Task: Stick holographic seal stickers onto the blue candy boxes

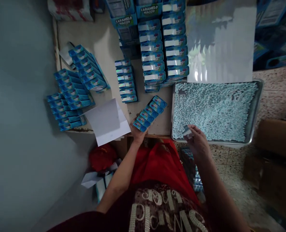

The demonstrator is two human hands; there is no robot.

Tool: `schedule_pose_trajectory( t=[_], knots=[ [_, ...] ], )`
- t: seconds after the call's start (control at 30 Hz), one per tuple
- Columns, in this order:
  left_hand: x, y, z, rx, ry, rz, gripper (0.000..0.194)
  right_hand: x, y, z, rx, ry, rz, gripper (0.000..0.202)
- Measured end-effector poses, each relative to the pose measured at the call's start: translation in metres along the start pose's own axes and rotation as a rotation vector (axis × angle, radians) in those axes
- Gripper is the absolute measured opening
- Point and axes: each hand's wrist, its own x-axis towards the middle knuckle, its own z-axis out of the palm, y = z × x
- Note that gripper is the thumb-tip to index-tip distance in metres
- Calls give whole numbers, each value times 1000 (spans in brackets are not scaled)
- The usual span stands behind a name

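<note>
The left hand (139,134) is closed around the near-left end of a row of small blue candy packs (146,116), just over the near edge of the bench (163,125). The long axis of this row goes diagonally, from the left hand away to the far right, so its far end points toward the side of the metal tray (260,96), but it does not touch it. The tray, at the right end of the bench, is filled with pale blue candies (210,109). The right hand (198,139) is at the near-left corner of the tray, with its fingers pinched on a small silvery piece (186,131); what exactly this piece is, I cannot tell. From the right hand, the row lies to the left and a little farther from the person, so the left hand is clearly the nearer one to it. Just beside the left hand, a white paper sheet (109,122) extends over the near edge of the bench.
</note>
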Motion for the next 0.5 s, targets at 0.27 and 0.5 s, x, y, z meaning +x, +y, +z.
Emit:
schedule_pose_trajectory(
  t=[0.27,0.5],
  knots=[
    [122,3,-99,145,-598,361,55,-7,-3,31,-335,-244,-5,49],
    [151,14,-106,76,-498,248,34,-8,11,109,-737,-422,-149,54]
  ],
)
